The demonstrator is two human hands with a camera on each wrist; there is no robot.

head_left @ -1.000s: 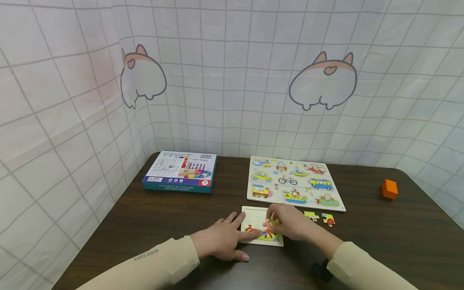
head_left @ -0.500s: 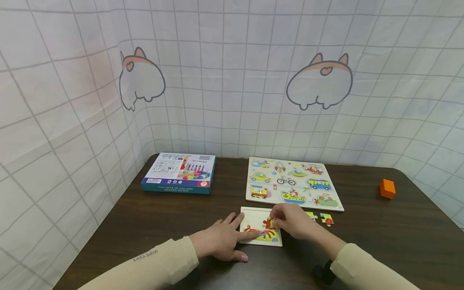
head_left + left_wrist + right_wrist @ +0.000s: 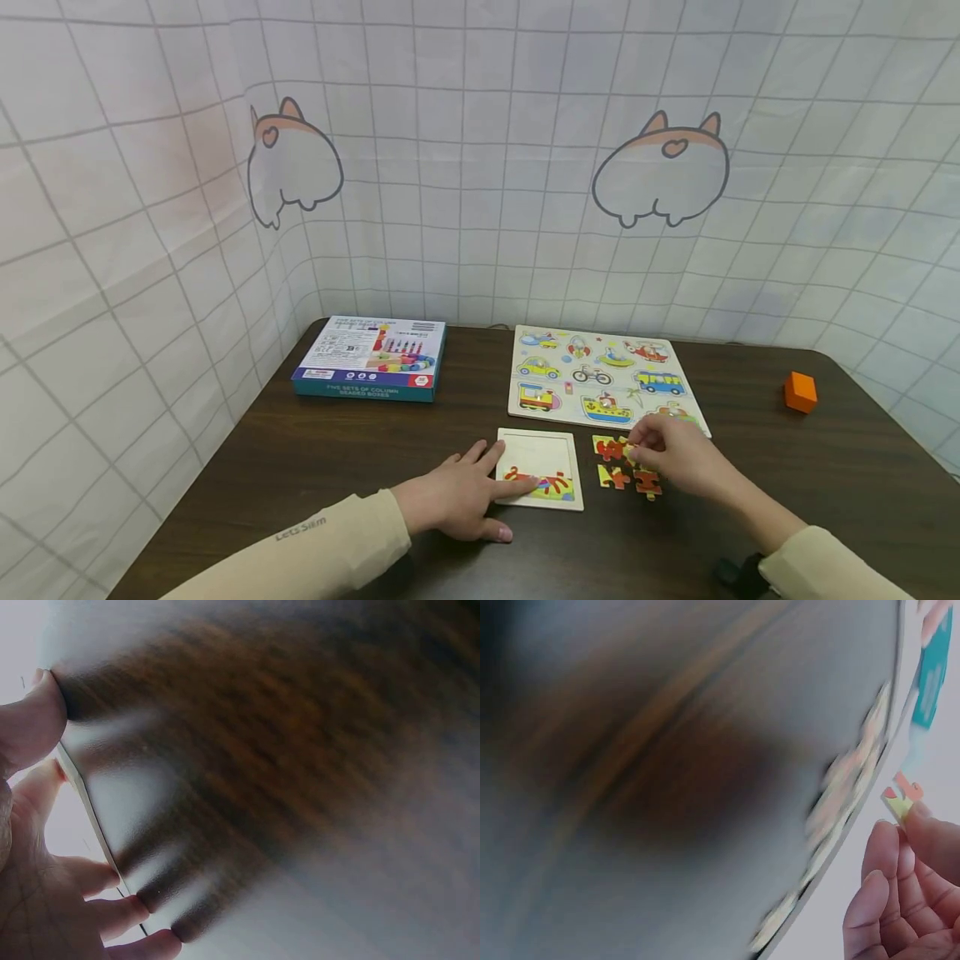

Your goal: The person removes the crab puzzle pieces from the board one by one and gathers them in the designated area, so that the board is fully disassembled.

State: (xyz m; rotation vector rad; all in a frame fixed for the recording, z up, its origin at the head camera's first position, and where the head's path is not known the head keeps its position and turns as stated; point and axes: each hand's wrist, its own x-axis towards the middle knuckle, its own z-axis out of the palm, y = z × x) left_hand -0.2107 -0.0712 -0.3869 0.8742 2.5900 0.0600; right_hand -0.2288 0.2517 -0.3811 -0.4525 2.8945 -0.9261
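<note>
And it's the yellow-and-red puzzle piece (image 3: 900, 804) in play, up in the right hand (image 3: 678, 454), pinched between thumb and fingertips! It's just above the bench (image 3: 420, 425), right by a cluster of loose pieces (image 3: 615, 477) in matching red and yellow; at least 3 show, and how many hide behind those fingers I cannot tell. Just to the left lies the small square puzzle tray (image 3: 536, 454), a strip of red, yellow and green picture filling its near part, pale bare wood beyond. Over it comes the left hand (image 3: 459, 496), fingers spread wide, index stretched across the picture strip, other fingertips at the tray's left edge, thumb out on the near side! Behind, the big vehicle board (image 3: 600, 367) lies flat, its near right corner partly covered by the right hand. Wide left, the teal-sided bead box (image 3: 367, 358); wide right, an orange block (image 3: 801, 392); and at the back, a white checked curtain (image 3: 465, 167) printed with 2 corgi rumps
</note>
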